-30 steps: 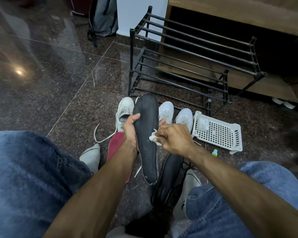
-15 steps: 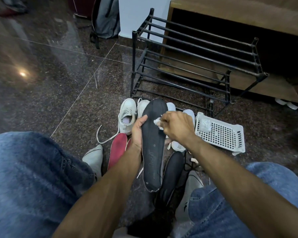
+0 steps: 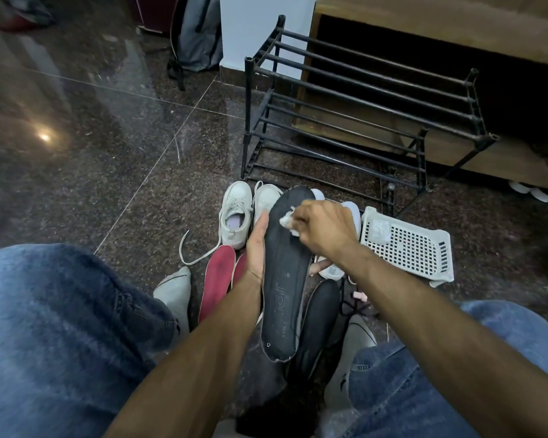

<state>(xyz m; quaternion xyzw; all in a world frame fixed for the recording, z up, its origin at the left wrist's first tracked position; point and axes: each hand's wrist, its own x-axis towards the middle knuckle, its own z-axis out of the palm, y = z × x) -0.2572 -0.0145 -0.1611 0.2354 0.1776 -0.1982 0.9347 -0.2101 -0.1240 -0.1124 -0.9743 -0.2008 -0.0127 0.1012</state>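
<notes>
The left hand holds a black insole upright above the floor. Its grip clasps the insole's left edge at mid-length, thumb along the rim. The right hand pinches a white wad, pressed on the insole's toe end, above the left grip. White sneakers and a basket lie behind.
</notes>
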